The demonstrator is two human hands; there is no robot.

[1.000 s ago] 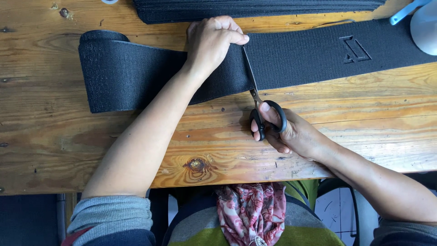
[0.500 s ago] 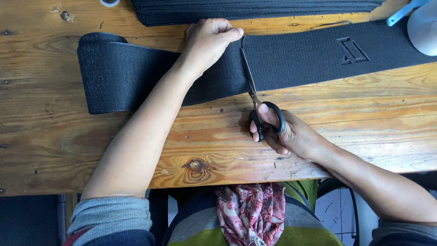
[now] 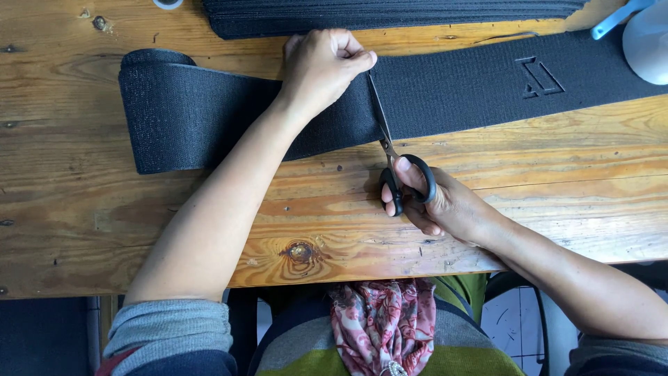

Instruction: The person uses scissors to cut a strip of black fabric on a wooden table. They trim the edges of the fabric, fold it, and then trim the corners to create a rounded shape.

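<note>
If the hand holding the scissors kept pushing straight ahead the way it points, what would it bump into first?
The right hand points up the table, so it would probably first meet the near edge of the wide black strap that the scissors are cutting across. Depth is hard to judge.

Left hand (image 3: 323, 66) pins black webbing band (image 3: 209, 125) to wooden table (image 3: 139, 230); right hand (image 3: 445, 205) holds scissors (image 3: 390, 150), blades across band.
</note>
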